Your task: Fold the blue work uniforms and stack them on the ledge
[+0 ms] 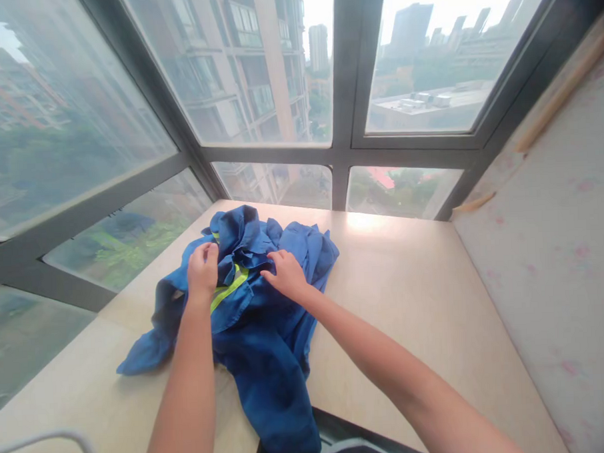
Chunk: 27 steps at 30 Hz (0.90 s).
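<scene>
A crumpled blue work jacket (266, 328) with a yellow-and-grey reflective strip (229, 290) lies in a heap. One part of it hangs over the near edge. My left hand (202, 271) is closed on the fabric at the left of the upper folds, its fingertips partly hidden. On the other side of those folds, my right hand (287, 275) pinches a fold of the cloth between thumb and fingers. The strip runs at a slant between my two hands.
The jacket rests on a pale wooden surface (395, 302) in a window bay. Grey window frames (342, 118) border it at the back and left. A flowered wall (557, 242) stands to the right. A white curved tube (65, 434) shows at the lower left.
</scene>
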Each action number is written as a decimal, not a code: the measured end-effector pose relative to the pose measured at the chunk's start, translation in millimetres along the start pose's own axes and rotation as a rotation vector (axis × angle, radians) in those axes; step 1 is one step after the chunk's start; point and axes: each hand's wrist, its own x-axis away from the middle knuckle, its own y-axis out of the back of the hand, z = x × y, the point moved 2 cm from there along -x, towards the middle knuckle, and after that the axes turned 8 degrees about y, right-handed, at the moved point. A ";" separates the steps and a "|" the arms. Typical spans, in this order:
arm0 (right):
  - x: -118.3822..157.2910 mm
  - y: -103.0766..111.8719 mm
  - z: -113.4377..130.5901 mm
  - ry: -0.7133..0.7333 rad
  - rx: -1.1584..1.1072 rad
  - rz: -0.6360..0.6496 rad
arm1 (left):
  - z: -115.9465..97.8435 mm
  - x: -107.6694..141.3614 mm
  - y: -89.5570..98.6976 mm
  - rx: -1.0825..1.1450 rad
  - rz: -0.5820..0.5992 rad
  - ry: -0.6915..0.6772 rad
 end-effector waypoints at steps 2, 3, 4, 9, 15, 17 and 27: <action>-8.6 -3.7 -2.3 -0.014 -0.022 0.070 | 3.2 21.8 8.2 -0.062 -0.019 -0.080; -13.0 -3.5 -3.3 -0.044 -0.071 0.088 | 3.7 32.0 10.8 -0.114 -0.002 -0.117; -17.3 -1.8 -4.2 -0.086 -0.135 0.092 | 4.3 40.6 12.8 -0.170 0.022 -0.132; -30.7 16.2 -3.5 -0.038 -0.161 0.076 | 8.0 55.5 21.0 -0.276 0.002 -0.106; -19.9 5.5 -2.1 0.165 0.150 0.212 | -9.8 79.1 16.2 -0.335 -0.171 -0.396; -19.6 5.1 -4.9 0.028 0.065 0.172 | -12.8 87.5 8.6 -0.424 -0.120 -0.437; -53.8 49.6 -19.5 -0.341 -0.693 -0.005 | 28.3 37.5 26.5 0.186 -0.143 0.042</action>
